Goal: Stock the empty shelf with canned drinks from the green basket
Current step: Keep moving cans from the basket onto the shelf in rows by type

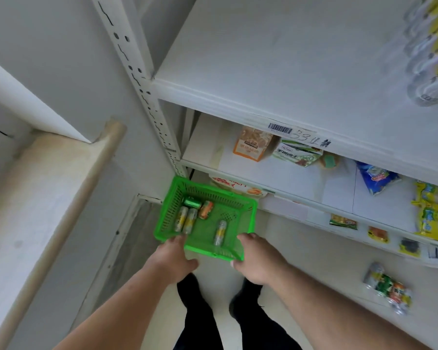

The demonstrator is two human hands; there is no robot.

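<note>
Green basket, five canned drinks lying inside, below the empty shelf: left hand and right hand grip its near rim; step, fetching stock; next, lift one can upward.

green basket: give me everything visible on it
The green basket is rectangular, translucent bright-green plastic with slotted lattice walls and a solid rim. It is held low in front of the shelving, tilted slightly. The left hand grips its near-left rim, the right hand its near-right corner. Inside, five cans lie on their sides: four clustered at the far left, one apart.
</note>
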